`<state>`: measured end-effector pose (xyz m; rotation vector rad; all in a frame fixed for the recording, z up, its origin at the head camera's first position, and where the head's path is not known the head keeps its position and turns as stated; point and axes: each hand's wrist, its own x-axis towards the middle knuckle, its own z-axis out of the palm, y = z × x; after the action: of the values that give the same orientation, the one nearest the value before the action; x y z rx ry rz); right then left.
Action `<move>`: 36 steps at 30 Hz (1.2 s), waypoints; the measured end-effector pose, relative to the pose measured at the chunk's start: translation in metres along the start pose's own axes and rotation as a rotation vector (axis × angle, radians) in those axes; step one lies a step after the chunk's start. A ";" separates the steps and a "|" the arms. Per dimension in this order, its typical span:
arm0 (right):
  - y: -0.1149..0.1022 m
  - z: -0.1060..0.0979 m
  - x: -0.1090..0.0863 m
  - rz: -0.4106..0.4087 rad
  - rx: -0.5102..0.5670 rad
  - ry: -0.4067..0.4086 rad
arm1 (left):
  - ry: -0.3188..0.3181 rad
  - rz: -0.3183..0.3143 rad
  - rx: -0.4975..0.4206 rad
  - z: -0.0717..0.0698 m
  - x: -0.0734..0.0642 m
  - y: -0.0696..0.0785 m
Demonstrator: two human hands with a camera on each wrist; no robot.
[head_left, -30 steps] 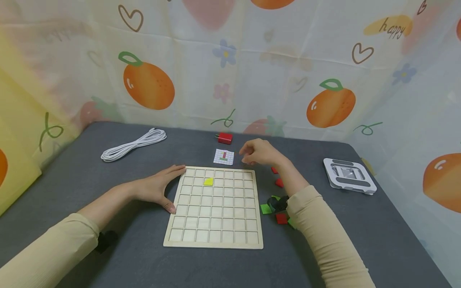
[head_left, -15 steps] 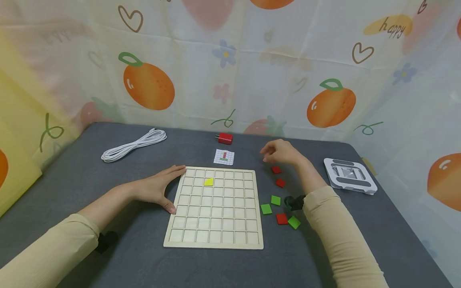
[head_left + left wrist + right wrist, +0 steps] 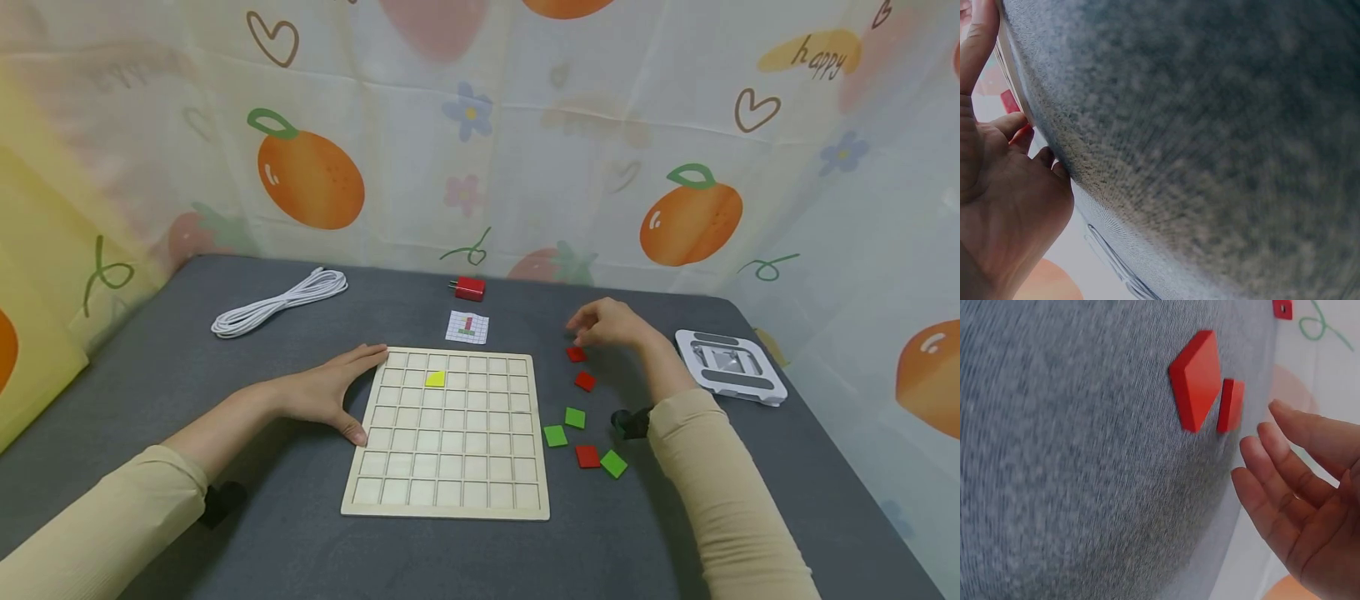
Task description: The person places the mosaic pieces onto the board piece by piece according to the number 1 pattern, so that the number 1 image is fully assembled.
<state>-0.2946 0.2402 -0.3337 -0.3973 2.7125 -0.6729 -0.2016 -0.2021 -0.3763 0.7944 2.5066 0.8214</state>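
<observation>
A pale wooden grid board [image 3: 444, 510] lies on the dark table with one yellow tile [image 3: 435, 379] in a cell near its top left. My left hand [image 3: 315, 395] rests along the board's left edge, thumb and fingers spread apart; the left wrist view shows its fingers [image 3: 1007, 125] at the board's side. Beyond the board's upper right, my right hand [image 3: 609, 323] hovers just behind a red tile [image 3: 576, 355]. In the right wrist view its fingers are loosely bent and hold nothing, close to that red tile [image 3: 1230, 405]. A second red tile [image 3: 586, 381] lies nearer.
Green tiles [image 3: 556, 436] and another red tile [image 3: 587, 457] lie right of the board. Behind it are a small printed grid card [image 3: 456, 327] and a red plug adapter [image 3: 470, 288]. A coiled white cable [image 3: 277, 304] lies back left, a white folding stand [image 3: 729, 367] at right.
My right hand has moved right from beside the grid card to the red tiles, lowering slightly at the end. The left hand has stayed on the board's edge.
</observation>
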 end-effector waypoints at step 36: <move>0.014 0.005 -0.004 0.012 0.076 -0.120 | -0.002 -0.015 0.008 0.000 -0.001 0.002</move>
<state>-0.2919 0.2514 -0.3440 -0.3895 2.5663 -0.7223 -0.2003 -0.2015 -0.3753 0.7775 2.5128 0.8063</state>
